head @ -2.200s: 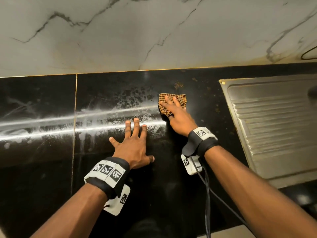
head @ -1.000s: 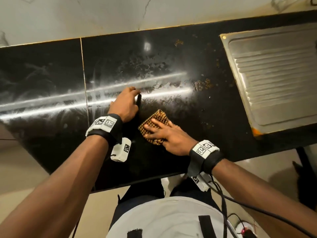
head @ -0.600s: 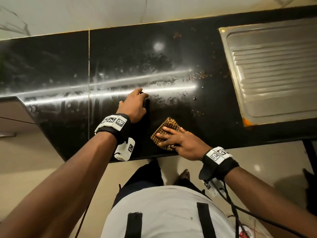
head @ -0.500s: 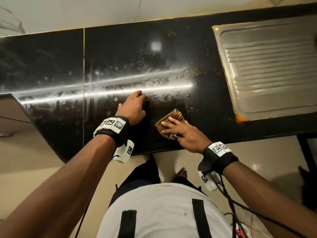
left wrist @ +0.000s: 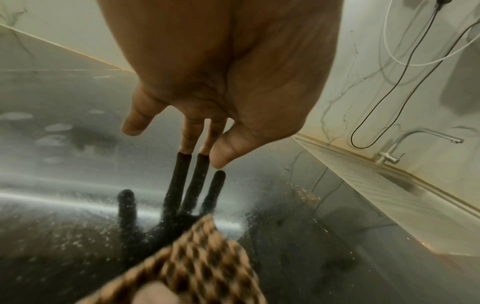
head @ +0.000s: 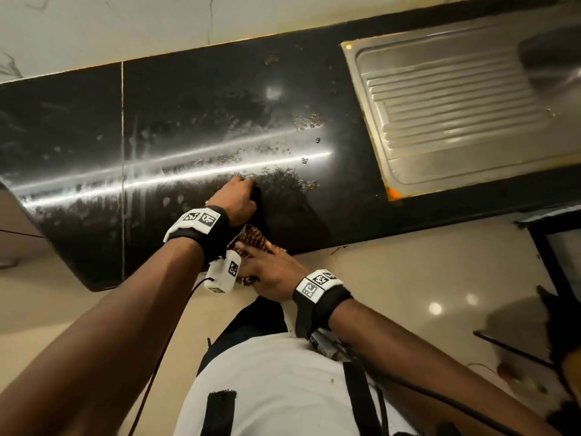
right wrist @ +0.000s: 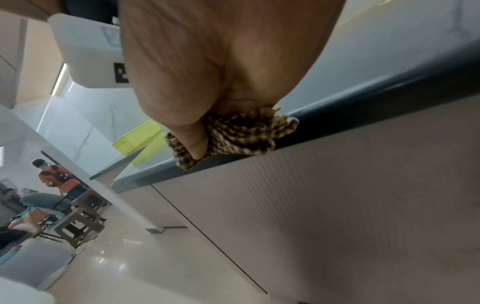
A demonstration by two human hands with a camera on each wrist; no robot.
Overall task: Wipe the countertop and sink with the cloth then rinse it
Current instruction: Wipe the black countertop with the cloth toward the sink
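Note:
The brown checked cloth (head: 251,236) lies bunched over the front edge of the black countertop (head: 195,99). My right hand (head: 261,259) holds it there, fingers on top. In the right wrist view the thumb (right wrist: 194,144) curls under the cloth (right wrist: 246,133) and pinches it against the counter edge (right wrist: 363,98). My left hand (head: 248,187) sits just behind, holding nothing. Its straight fingertips (left wrist: 187,150) touch the wet countertop (left wrist: 64,164), with the cloth (left wrist: 197,263) blurred close behind them. The steel sink drainboard (head: 456,105) is at the right.
Brown crumbs (head: 309,121) and wet streaks mark the counter left of the drainboard. A tap (left wrist: 389,156) stands at the sink's back. Ribbed cabinet fronts (right wrist: 337,205) drop below the edge. A yellow object (right wrist: 137,139) sits farther along. A person in orange (right wrist: 59,179) stands far off.
My right hand has dragged the cloth back and left, from the counter's middle to its front edge, beside my left wrist. The left hand has stayed planted on its fingertips.

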